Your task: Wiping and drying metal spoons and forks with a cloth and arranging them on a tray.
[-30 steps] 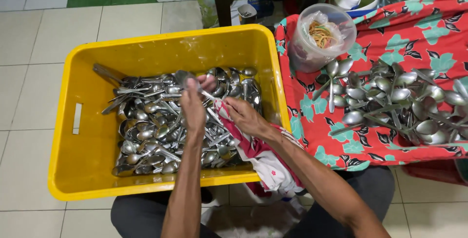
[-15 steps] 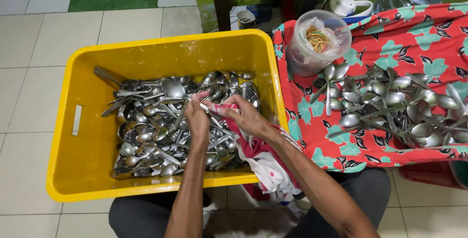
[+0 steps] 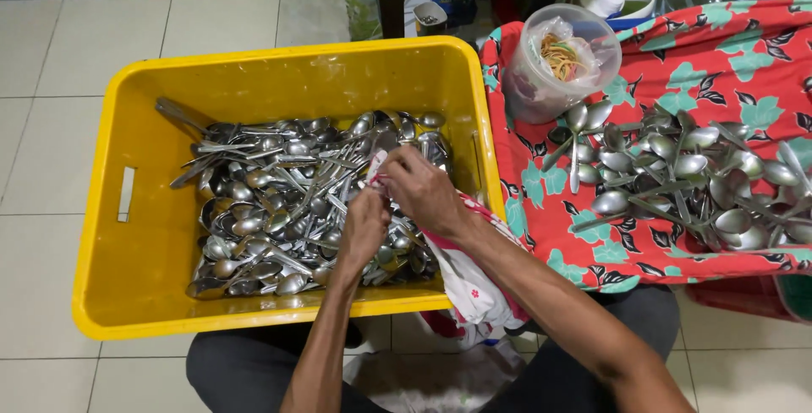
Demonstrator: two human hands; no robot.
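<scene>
Pale square floor tiles (image 3: 51, 168) spread under everything, with the person's dark-trousered knees lowest in view. Just above them sits a big yellow plastic crate (image 3: 110, 295) on the floor, its bottom heaped with shiny metal spoons (image 3: 271, 210). Both hands meet over the right part of that heap. The left hand (image 3: 362, 231) has its fingers curled together, pinching a white and pink cloth (image 3: 474, 286) that wraps something I cannot make out. The right hand (image 3: 423, 193) closes over the same cloth from the other side, fingers pressed together; the cloth trails down over the crate's rim towards the lap. To the right lies a red fabric with green leaf print (image 3: 719, 49), carrying a second pile of metal spoons (image 3: 677, 176). Beyond it stands a clear plastic tub lined with a bag (image 3: 529, 83), holding rubber bands.
</scene>
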